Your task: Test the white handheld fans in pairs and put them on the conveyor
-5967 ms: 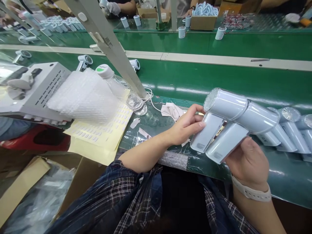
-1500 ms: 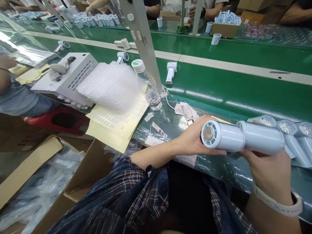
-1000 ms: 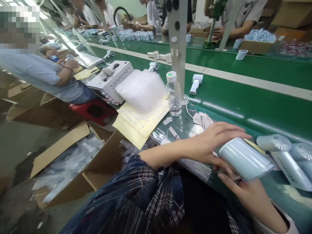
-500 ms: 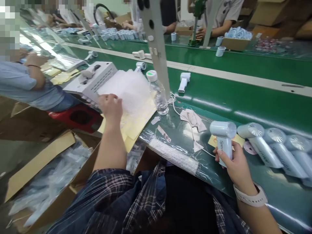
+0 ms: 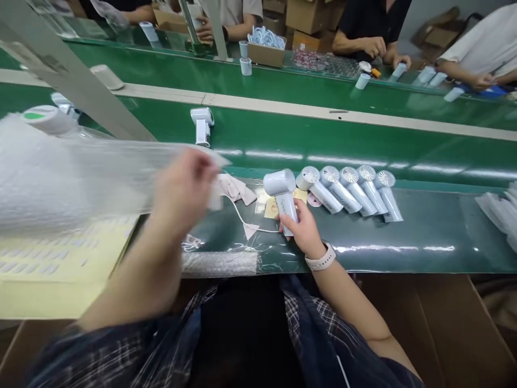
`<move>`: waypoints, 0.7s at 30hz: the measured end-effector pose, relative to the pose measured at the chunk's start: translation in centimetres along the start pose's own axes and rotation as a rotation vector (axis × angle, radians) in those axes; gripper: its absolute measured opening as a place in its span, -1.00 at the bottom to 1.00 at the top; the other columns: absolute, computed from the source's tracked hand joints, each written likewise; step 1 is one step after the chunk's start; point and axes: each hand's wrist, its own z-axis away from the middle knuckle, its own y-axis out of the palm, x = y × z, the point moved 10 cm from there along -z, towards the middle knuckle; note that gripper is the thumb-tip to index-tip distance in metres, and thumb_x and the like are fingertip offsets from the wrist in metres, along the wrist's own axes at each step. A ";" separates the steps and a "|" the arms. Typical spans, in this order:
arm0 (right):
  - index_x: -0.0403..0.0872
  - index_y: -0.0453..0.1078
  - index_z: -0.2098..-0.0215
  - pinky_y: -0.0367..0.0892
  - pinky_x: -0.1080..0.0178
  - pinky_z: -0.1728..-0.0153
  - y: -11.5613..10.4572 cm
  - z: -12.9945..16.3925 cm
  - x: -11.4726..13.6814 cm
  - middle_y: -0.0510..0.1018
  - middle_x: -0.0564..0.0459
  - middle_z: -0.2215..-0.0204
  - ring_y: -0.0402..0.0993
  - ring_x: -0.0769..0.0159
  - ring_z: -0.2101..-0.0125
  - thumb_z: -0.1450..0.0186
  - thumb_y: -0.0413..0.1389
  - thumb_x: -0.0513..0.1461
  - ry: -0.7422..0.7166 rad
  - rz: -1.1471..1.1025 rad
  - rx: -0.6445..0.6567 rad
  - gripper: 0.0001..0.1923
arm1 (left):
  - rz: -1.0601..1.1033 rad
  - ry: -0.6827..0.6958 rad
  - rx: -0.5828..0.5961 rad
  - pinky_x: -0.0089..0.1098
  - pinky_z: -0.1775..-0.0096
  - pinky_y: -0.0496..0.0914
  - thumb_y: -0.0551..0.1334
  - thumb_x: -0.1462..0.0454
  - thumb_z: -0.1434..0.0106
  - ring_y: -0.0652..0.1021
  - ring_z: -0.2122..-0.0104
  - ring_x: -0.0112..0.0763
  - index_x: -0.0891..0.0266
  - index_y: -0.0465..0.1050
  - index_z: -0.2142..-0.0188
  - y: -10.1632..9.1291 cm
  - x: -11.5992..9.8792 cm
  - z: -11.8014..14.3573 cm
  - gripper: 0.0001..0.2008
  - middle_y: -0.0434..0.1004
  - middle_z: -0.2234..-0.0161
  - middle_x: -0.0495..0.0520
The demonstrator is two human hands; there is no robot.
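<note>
A green conveyor belt (image 5: 363, 143) runs across the whole view, with the green work mat (image 5: 424, 237) along its near edge. On the left, a stack of bubble-wrap bags (image 5: 52, 178) is piled over yellow sticker sheets (image 5: 56, 264), and one bubble-wrap bag (image 5: 121, 153) is pinched at its end by the blurred left hand (image 5: 183, 188), closed on the film. A row of five light-blue handheld fans (image 5: 351, 188) lies side by side on the mat, just right of the single handheld fan (image 5: 281, 196), which is stood upright on the mat by its handle, gripped firmly in the right hand (image 5: 302, 231). A beige cloth (image 5: 234, 188) lies between the two hands. For the bagging to be done well, the bag's mouth is best opened fully before the fan is slid in, and the fan kept steady so neighbouring units are not knocked.
</note>
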 end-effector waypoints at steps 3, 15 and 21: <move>-0.02 0.28 -0.16 0.39 0.20 0.61 -1.0 -0.1 0.4 0.59 -0.08 0.17 0.53 0.20 0.44 -0.25 0.22 0.17 -0.027 -0.022 -0.048 -0.33 | 0.049 0.050 0.497 -0.09 0.00 0.48 0.16 0.32 -0.35 0.55 0.19 -0.15 0.19 0.45 0.12 10.9 -4.0 2.9 -0.86 0.60 0.21 0.13; -0.06 0.39 -0.38 0.58 -0.08 0.06 -1.6 1.1 0.7 0.68 -0.19 0.03 0.64 -0.12 0.03 -0.34 0.20 0.16 -0.237 0.356 -0.109 -0.22 | 0.515 -0.196 0.647 -0.39 0.21 0.37 0.25 0.38 -0.32 0.46 0.37 -0.43 0.19 0.36 0.23 15.0 -2.0 4.2 -0.91 0.43 0.39 -0.07; -0.05 0.51 -0.31 0.55 -0.08 0.04 -0.6 0.6 1.4 0.72 -0.19 0.01 0.68 -0.13 0.10 -0.39 0.10 0.13 -0.202 0.691 -0.100 -0.32 | 0.739 -0.423 0.586 -0.47 0.53 0.10 0.04 0.32 -0.43 0.16 0.64 -0.51 0.14 0.21 0.08 14.6 0.4 3.3 -0.90 0.14 0.51 -0.20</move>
